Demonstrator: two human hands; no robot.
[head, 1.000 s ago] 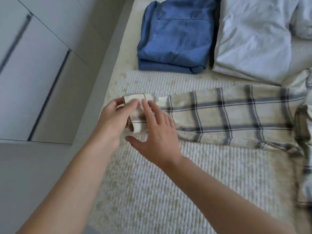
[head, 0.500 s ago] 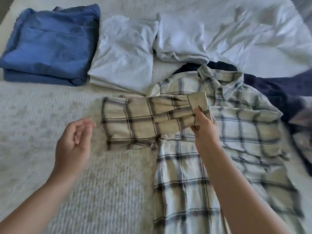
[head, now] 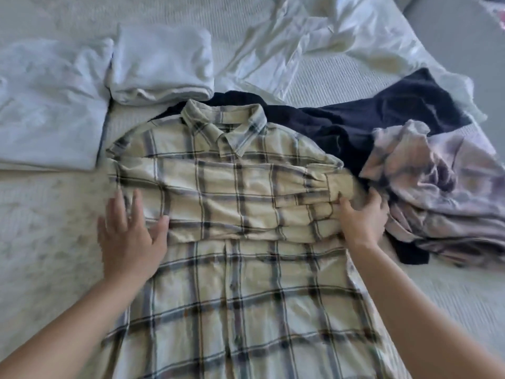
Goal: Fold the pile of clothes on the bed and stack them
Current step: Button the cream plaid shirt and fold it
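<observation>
A beige plaid shirt (head: 226, 269) lies face up on the bed, collar away from me, with one sleeve folded across its chest. My left hand (head: 128, 236) lies flat with straight fingers on the shirt's left edge. My right hand (head: 362, 217) is at the shirt's right edge, its fingers curled on the cuff of the folded sleeve (head: 322, 198). Two folded pale garments (head: 161, 64) (head: 49, 105) lie at the back left. A dark navy garment (head: 355, 124) and a crumpled lilac tie-dye garment (head: 442, 187) lie unfolded to the right.
The bed (head: 41, 228) has a cream textured cover. A rumpled white sheet (head: 314, 39) spreads across the back. The bed's right edge and grey floor (head: 464, 36) show at the top right.
My right hand has carried the sleeve cuff across the shirt to its right side. My left hand has come down flat on the shirt's left edge. The view has swung right, off the blue folded garment.
</observation>
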